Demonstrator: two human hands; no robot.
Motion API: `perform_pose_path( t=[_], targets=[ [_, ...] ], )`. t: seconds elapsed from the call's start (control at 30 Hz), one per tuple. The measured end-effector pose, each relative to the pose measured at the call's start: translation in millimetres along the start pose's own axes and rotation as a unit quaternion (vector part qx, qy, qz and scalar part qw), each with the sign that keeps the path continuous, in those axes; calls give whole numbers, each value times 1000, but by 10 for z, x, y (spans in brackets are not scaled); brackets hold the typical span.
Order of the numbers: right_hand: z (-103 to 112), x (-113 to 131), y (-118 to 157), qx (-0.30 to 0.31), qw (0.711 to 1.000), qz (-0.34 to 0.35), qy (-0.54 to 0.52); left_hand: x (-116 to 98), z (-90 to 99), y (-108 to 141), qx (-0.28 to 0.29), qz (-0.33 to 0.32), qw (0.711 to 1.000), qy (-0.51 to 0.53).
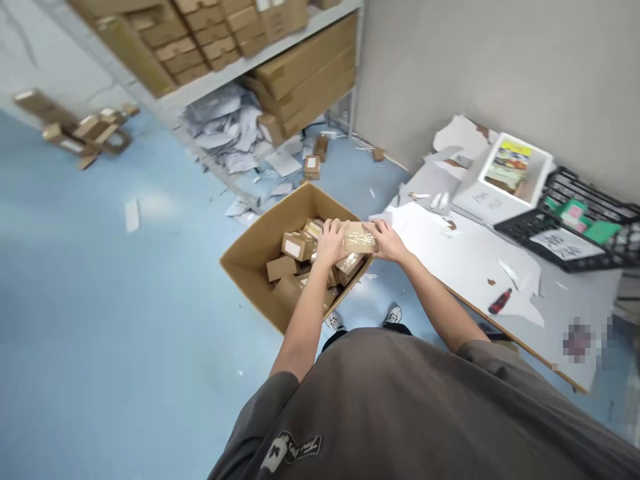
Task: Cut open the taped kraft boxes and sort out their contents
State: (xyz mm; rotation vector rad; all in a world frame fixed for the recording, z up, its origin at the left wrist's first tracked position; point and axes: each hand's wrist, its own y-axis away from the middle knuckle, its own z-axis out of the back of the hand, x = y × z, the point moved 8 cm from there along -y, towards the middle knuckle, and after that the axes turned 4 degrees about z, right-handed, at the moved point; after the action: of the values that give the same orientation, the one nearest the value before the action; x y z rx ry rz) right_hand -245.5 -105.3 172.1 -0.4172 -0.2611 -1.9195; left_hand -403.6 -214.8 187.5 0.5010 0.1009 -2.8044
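A small brown box with clear tape (361,238) is held level between my two hands, over the right side of a big open carton (250,267). My left hand (332,243) grips its left end, fingers curled over it. At its right end my right hand (389,241) is closed on the same box. Several small brown packages, one with a white label (293,248), lie jumbled inside the carton, partly hidden by my left forearm.
Right of me, a white-topped table (465,267) bears a white foam box (480,190), a black crate (595,200) and a red tool (500,301). A shelf (220,79) with cartons stands ahead. Paper scraps and small boxes (311,167) lie on the blue floor.
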Motion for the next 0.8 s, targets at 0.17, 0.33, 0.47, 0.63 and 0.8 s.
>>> perform_pose_path(
  t=[0.17,0.33,0.47,0.63,0.8],
  targets=[
    [514,-1202,1260,-63,991,-114,-1,-1639,-646,-662,49,-107,993,-13],
    [569,-2462,2453,-93,964,-247,-3,-3120,-1645,-1139,98,-165,981,-24],
    [288,-3228,3136,-66,941,-327,-49,-3853,-2515,-1313,162,-175,970,-41],
    [-101,-3754,3561,-28,908,-398,-125,-4194,-3257,-1390,245,-168,953,-58],
    [-215,-3985,3572,-48,894,-418,-152,-4003,-3306,-1485,219,-86,971,-52]
  ],
)
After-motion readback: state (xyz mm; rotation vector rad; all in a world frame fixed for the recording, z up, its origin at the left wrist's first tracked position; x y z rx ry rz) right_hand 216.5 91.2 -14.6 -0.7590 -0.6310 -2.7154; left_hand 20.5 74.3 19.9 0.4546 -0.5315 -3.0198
